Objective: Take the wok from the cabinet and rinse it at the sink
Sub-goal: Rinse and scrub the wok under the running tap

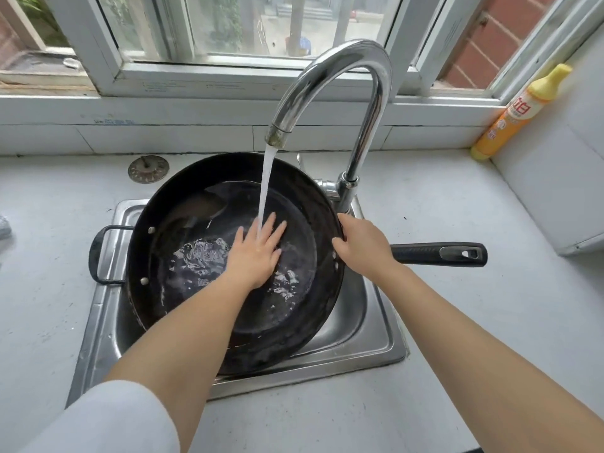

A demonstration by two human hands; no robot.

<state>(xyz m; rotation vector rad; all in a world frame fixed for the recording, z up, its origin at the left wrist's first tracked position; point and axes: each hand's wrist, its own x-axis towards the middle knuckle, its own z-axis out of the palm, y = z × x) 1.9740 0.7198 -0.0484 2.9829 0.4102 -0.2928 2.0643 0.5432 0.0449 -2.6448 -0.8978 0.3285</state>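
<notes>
The wok (235, 266) sits tilted in the sink (376, 338), handle pointing right, with the left hand (258, 253) spread flat inside and the right hand (362, 246) gripping the near rim.

The wok (183, 223) under my hands is dark metal, glossy where wet. The sink (369, 325) and faucet (343, 60) are shiny steel; the desk (457, 204) is matt white.

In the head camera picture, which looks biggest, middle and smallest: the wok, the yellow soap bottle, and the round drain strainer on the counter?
1. Wok, by far the biggest.
2. Dish soap bottle.
3. Drain strainer, smallest.
The bottle and strainer sit farther from the camera, so they may look a bit smaller than they are.
</notes>
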